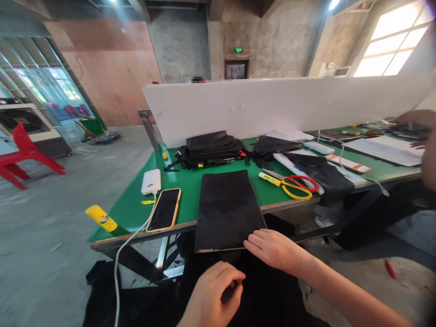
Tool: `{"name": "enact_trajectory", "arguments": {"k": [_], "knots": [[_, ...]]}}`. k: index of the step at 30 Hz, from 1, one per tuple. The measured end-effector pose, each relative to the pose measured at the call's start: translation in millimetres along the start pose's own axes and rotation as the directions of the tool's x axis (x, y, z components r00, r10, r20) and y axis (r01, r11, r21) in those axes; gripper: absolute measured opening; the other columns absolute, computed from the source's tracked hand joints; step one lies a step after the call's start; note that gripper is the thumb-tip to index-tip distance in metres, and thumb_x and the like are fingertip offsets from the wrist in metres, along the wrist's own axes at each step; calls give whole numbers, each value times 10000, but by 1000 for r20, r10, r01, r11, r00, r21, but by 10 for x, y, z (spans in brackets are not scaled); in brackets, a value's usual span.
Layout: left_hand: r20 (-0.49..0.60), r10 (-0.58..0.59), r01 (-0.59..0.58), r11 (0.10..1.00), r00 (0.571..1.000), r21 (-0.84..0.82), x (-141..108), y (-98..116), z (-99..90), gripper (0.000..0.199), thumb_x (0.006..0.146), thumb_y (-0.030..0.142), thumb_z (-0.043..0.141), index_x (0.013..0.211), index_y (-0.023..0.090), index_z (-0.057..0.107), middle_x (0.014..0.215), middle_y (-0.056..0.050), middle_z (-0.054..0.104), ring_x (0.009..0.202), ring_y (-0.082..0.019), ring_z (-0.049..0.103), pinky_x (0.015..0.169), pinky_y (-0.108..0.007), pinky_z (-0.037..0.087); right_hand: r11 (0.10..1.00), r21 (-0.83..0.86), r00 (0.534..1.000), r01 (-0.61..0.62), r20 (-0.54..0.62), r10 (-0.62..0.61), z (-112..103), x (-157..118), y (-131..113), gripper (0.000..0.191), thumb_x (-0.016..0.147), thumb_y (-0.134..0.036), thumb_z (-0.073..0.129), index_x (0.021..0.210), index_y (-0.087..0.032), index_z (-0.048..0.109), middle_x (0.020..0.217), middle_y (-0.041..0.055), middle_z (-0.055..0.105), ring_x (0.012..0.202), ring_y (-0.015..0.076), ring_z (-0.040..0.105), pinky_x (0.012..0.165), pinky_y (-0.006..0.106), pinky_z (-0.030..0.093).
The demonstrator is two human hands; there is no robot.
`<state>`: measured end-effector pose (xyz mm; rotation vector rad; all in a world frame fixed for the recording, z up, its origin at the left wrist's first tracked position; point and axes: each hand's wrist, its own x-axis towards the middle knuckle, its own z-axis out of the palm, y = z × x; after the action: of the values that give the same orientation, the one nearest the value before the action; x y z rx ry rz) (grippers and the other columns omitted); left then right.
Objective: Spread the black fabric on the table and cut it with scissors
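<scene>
A flat black rectangular piece [226, 209] lies on the green table [132, 200] and juts over its front edge. My right hand [267, 247] rests on its lower right corner, fingers bent together over the edge; whether they grip it from below is hidden. Below the piece's front edge, apart from it, my left hand [218, 288] is curled, thumb near the fingertips, and anything between them is too small to make out. Scissors with red and yellow handles [299, 186] lie to the right, beside a yellow-and-white tube [270, 178].
A phone [165, 210], a white power bank [151, 181] with a cable and a yellow glue stick [101, 218] are at the left. Black fabric pieces [211, 150] are stacked behind. A white panel [231, 106] stands at the back. Another person's arm [427, 150] shows at the right.
</scene>
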<state>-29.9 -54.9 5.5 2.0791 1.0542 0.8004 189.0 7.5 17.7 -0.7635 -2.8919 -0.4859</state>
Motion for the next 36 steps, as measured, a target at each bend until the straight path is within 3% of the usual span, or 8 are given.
{"name": "enact_trajectory", "arguments": {"k": [4,8,13,22,25,28,31,36], "knots": [[226,-398,436,587,889,-682,21,-141,352,321,840,414,472,995,142,540,736,-36,608,589,-114,539,585,-251,401,1000,1,1000,6,5,-6,-16,14,-12,176,858,-130,445,997,-150,551,812,24,555,693,151,477,593,288,375],[152,-509,346,312,847,-885,218,-256,516,344,790,492,527,771,149,516,611,32,470,540,-89,477,557,-239,354,1000,0,1000,19,-6,-19,-39,14,-14,222,864,-130,431,1062,-161,528,816,23,560,688,147,478,589,283,367],[112,-610,321,245,784,-915,407,-303,575,458,782,556,487,545,184,363,488,64,316,434,-75,366,472,-233,278,999,-34,1000,17,0,-17,-29,14,-18,231,861,-115,421,1059,-162,530,781,19,556,673,145,475,576,286,349],[-53,-633,277,411,772,-869,454,-246,618,496,799,556,454,493,187,328,454,61,305,417,-72,350,463,-226,254,997,-32,997,74,-23,-75,-196,-28,-9,308,868,-130,401,1160,-128,499,836,44,600,703,152,506,611,302,365],[-63,-623,293,452,780,-843,467,-225,615,507,815,558,416,481,186,334,431,47,335,428,-81,362,490,-230,275,972,198,984,-130,-91,150,-277,-103,28,277,852,-250,461,1116,-192,518,919,46,603,804,160,535,697,302,391],[-75,-628,298,467,775,-832,484,-221,626,518,819,557,391,460,190,326,411,40,335,421,-87,355,491,-235,273,686,425,744,-591,-42,667,-184,-217,29,308,818,-435,484,999,-191,534,852,50,603,764,169,559,672,292,407],[-93,-627,285,474,774,-833,504,-223,644,516,818,540,389,442,195,312,393,55,261,403,-87,332,478,-233,261,222,588,446,-778,269,853,72,-281,-59,407,810,-566,415,913,-192,538,699,31,611,627,167,577,564,271,400],[-100,-653,288,460,751,-840,522,-196,651,511,820,514,378,426,199,295,388,53,255,396,-90,330,484,-236,271,-470,772,355,-428,622,698,379,-172,-343,443,764,-635,428,683,-199,413,464,-33,508,343,99,441,353,204,247]]}}
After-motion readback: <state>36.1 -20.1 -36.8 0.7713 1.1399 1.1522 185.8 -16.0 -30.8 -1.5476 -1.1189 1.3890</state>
